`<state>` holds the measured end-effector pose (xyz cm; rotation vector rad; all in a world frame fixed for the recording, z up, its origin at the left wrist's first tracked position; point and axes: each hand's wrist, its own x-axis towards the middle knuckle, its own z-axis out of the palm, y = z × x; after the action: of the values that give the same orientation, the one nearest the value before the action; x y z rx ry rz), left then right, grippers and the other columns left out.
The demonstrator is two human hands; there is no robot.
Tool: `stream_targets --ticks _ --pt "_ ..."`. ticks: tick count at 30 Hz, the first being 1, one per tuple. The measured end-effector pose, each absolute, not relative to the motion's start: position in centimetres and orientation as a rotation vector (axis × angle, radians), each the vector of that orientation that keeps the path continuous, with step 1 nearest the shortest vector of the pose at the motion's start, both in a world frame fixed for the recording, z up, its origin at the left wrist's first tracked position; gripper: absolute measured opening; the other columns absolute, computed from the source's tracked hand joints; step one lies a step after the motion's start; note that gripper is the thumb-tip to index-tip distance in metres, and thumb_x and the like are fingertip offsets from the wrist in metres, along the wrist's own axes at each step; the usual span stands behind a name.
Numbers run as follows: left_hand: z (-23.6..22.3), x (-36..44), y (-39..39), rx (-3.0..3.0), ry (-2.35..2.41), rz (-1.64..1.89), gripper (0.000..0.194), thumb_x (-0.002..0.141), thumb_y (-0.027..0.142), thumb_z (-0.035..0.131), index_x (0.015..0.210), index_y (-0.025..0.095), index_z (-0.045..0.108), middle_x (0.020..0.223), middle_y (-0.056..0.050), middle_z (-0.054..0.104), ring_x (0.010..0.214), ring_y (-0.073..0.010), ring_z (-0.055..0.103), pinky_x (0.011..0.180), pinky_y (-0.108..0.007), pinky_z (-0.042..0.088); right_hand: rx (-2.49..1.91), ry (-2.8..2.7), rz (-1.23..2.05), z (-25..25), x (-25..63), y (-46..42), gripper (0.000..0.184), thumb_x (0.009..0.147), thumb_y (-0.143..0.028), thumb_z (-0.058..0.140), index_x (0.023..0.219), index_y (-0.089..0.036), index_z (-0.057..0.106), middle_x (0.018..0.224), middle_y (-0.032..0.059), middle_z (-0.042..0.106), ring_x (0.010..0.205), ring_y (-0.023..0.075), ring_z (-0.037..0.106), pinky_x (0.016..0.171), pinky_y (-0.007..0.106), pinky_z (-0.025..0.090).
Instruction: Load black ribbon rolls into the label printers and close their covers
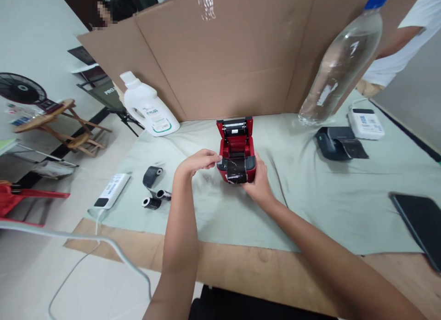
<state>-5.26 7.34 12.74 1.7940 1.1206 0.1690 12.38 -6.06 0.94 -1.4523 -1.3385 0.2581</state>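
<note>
A small red and black portable printer [251, 150] stands on the cloth in front of me with its lid [234, 128] raised. A glossy black strip [237, 171] lies over its front edge and hangs down. My right hand [259, 182] is wrapped round the printer's right side and lower front. On the other side, the closed fingertips of my left hand [201, 161] press against the front left corner. My thumb and finger are too small there to show exactly what they pinch.
Several dark rolls [151, 203] lie left of my left forearm, near a white power bank [112, 191]. A white jug [148, 106] and a water bottle [341, 67] lean near the cardboard [234, 58]. To the right are a black printer [332, 143], a white box [365, 124] and a phone [420, 223].
</note>
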Motion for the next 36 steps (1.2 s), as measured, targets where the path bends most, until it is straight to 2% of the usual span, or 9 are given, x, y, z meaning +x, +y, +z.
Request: stream_targets --ticks 5,9,12,15,20,24,30,33,36 --pt "12.5 -1.3 6.4 2.28 1.446 0.477 0.016 0.086 0.03 0.059 0.083 0.02 0.071 0.084 -0.004 0.073 0.077 -0.0184 0.062 0.068 -0.027 0.041 -1.438 -1.311 0.27 0.9 12.5 -6.0 0.092 0.081 -0.053 0.073 0.157 -0.025 0.029 0.145 0.0168 0.052 0.131 0.0397 0.05 0.107 0.062 0.043" --pt "13.4 2.1 6.7 2.706 1.178 0.014 0.031 0.083 0.019 0.062 0.108 0.028 0.078 0.11 -0.003 0.078 0.097 -0.0227 0.068 0.076 -0.029 0.045 -1.445 -1.322 0.264 0.6 12.6 -5.8 0.095 0.082 -0.055 0.072 0.157 -0.018 0.028 0.145 0.0203 0.051 0.131 0.0397 0.049 0.108 0.061 0.042" --pt "14.0 3.6 7.8 2.745 1.117 -0.314 0.035 0.08 0.022 0.068 0.113 0.029 0.079 0.11 -0.005 0.078 0.093 -0.0245 0.07 0.075 -0.03 0.047 -1.449 -1.325 0.241 0.2 12.6 -5.6 0.097 0.081 -0.055 0.073 0.157 -0.016 0.028 0.146 0.0213 0.05 0.133 0.0399 0.047 0.11 0.06 0.04" --pt "14.1 4.2 8.5 2.72 1.109 -0.395 0.033 0.078 0.022 0.07 0.109 0.027 0.08 0.104 -0.006 0.079 0.087 -0.0234 0.071 0.073 -0.029 0.047 -1.463 -1.329 0.233 -0.2 12.6 -5.4 0.095 0.082 -0.051 0.072 0.157 -0.017 0.026 0.146 0.0214 0.049 0.134 0.0391 0.046 0.11 0.06 0.041" --pt "14.0 3.5 7.3 2.766 1.196 -0.112 0.03 0.074 0.02 0.074 0.102 0.022 0.082 0.1 -0.009 0.079 0.089 -0.0247 0.07 0.076 -0.03 0.049 -1.468 -1.354 0.203 -0.4 12.7 -5.3 0.096 0.083 -0.05 0.07 0.158 -0.017 0.022 0.148 0.022 0.047 0.135 0.0393 0.044 0.11 0.06 0.04" --pt "14.5 0.8 5.2 2.639 1.227 0.404 0.034 0.076 0.021 0.074 0.109 0.022 0.078 0.105 -0.006 0.077 0.09 -0.0222 0.068 0.08 -0.031 0.05 -1.446 -1.36 0.22 -0.2 12.8 -5.4 0.096 0.084 -0.054 0.069 0.159 -0.018 0.021 0.146 0.0207 0.049 0.133 0.0397 0.046 0.109 0.06 0.039" --pt "13.8 -8.8 4.0 2.038 1.414 0.938 0.034 0.073 0.035 0.07 0.102 0.017 0.071 0.094 -0.003 0.073 0.059 -0.0126 0.06 0.057 -0.025 0.047 -1.483 -1.291 0.314 0.5 12.5 -5.9 0.096 0.082 -0.056 0.071 0.159 -0.02 0.024 0.147 0.0188 0.047 0.135 0.038 0.042 0.11 0.058 0.04" --pt "12.7 -15.2 5.7 1.78 1.751 1.066 0.034 0.072 0.031 0.063 0.103 0.016 0.069 0.076 -0.001 0.069 0.059 -0.0157 0.063 0.056 -0.025 0.046 -1.503 -1.276 0.356 1.0 12.4 -6.0 0.097 0.081 -0.052 0.074 0.159 -0.02 0.025 0.148 0.0178 0.047 0.135 0.0369 0.041 0.112 0.057 0.039" --pt "11.4 -20.5 7.8 1.673 2.067 1.038 0.039 0.071 0.031 0.065 0.108 0.016 0.069 0.08 -0.005 0.072 0.07 -0.0204 0.068 0.061 -0.028 0.047 -1.502 -1.276 0.363 1.3 12.4 -6.1 0.096 0.08 -0.05 0.075 0.158 -0.021 0.027 0.148 0.0175 0.047 0.134 0.0363 0.042 0.112 0.057 0.039"
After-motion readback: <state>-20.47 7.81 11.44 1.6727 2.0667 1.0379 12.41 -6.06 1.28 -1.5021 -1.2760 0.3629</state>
